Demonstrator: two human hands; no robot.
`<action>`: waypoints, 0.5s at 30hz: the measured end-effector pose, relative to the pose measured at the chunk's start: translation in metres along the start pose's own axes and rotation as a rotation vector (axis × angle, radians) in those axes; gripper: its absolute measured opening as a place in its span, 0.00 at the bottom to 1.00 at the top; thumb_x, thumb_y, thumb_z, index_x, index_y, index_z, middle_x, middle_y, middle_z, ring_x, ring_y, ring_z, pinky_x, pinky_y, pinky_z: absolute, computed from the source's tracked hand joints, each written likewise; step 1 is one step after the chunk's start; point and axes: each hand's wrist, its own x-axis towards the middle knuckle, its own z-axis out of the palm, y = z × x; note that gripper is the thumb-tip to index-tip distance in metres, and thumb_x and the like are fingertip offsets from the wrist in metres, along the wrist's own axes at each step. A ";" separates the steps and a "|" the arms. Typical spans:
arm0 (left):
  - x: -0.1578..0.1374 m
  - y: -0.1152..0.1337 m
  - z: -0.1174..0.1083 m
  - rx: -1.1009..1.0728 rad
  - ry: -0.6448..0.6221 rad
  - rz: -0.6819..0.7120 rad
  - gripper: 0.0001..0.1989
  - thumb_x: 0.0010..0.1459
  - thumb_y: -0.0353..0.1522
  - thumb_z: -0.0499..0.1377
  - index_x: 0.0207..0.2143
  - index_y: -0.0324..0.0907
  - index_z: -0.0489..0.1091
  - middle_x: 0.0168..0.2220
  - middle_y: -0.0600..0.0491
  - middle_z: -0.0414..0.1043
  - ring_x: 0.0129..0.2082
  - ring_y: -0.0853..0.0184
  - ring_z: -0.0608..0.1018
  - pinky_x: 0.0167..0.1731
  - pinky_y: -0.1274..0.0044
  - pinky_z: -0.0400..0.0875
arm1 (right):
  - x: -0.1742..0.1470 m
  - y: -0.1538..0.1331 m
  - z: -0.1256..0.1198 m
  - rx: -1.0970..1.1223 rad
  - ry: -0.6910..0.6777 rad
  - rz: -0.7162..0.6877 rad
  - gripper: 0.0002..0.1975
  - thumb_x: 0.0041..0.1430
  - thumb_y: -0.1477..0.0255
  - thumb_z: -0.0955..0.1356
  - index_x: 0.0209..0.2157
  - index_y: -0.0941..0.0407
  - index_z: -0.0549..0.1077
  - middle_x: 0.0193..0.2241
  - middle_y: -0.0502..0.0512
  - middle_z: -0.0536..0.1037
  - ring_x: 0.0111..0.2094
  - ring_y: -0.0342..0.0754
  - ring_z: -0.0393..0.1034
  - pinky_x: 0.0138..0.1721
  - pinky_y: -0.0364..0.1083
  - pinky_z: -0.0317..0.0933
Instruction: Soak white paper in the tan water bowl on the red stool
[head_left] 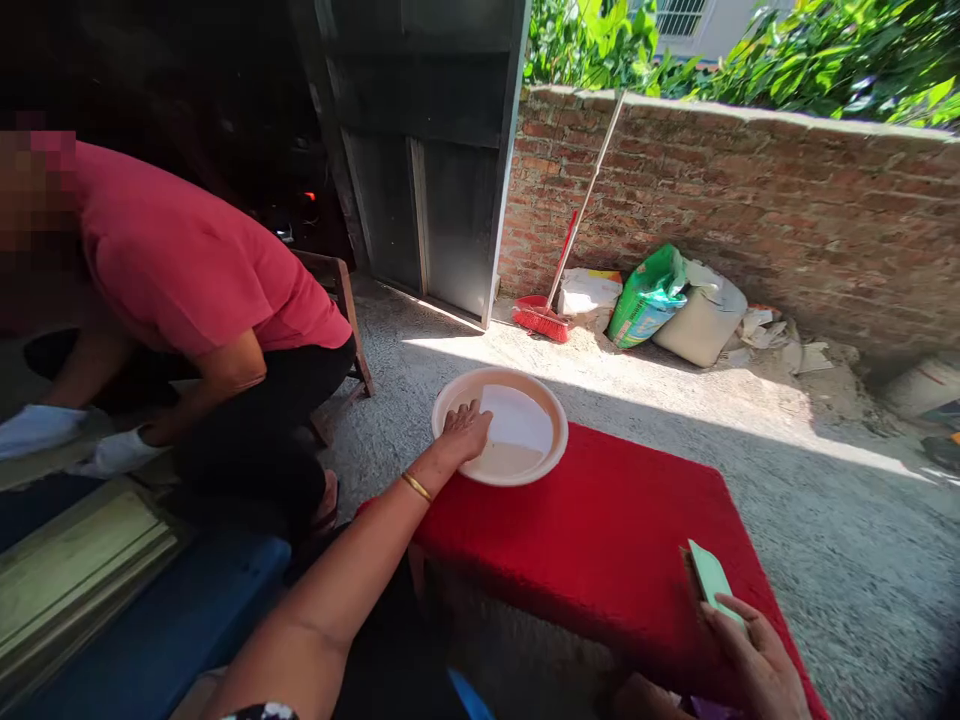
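Observation:
My left hand [466,430], with a gold bangle [417,486] at the wrist, reaches into a pale pink basin [560,455] of water. Its fingers look a little spread over the water, and their tips are hard to see; nothing shows in them. The basin stands at the far left part of a red cloth-covered table [600,540]. At the table's right side, my right hand [757,650] grips a brush [711,572] with a pale green back and brown bristles. It is held just over the red cloth, bristles facing left.
On the left a person in a red shirt [187,240] and white gloves bends over stacked pale boards [82,560] beside a blue surface [202,590]. Beyond stand a dark metal door [457,200], a broom [589,200], a red dustpan [531,305] and sacks [701,315] along a brick wall.

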 end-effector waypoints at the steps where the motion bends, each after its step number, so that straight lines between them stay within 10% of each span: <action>1: 0.005 -0.002 0.001 0.008 -0.076 -0.002 0.17 0.62 0.27 0.54 0.52 0.43 0.72 0.58 0.40 0.67 0.57 0.51 0.71 0.54 0.61 0.65 | 0.005 0.002 -0.001 -0.029 0.011 0.004 0.31 0.34 0.45 0.72 0.38 0.51 0.78 0.33 0.58 0.80 0.41 0.66 0.73 0.43 0.60 0.65; 8: -0.010 0.000 0.011 -0.014 -0.106 0.048 0.16 0.65 0.30 0.53 0.53 0.46 0.73 0.56 0.43 0.71 0.56 0.53 0.73 0.54 0.63 0.66 | 0.037 0.010 0.008 -0.274 0.100 -0.056 0.25 0.36 0.45 0.69 0.31 0.48 0.74 0.24 0.52 0.63 0.33 0.64 0.67 0.39 0.61 0.60; 15: -0.028 -0.002 0.033 -0.067 0.164 0.009 0.15 0.68 0.32 0.51 0.51 0.45 0.74 0.51 0.45 0.74 0.54 0.55 0.73 0.53 0.64 0.64 | -0.080 -0.040 0.111 -0.065 -0.278 -0.414 0.15 0.46 0.55 0.71 0.37 0.43 0.79 0.37 0.51 0.73 0.34 0.54 0.70 0.34 0.51 0.59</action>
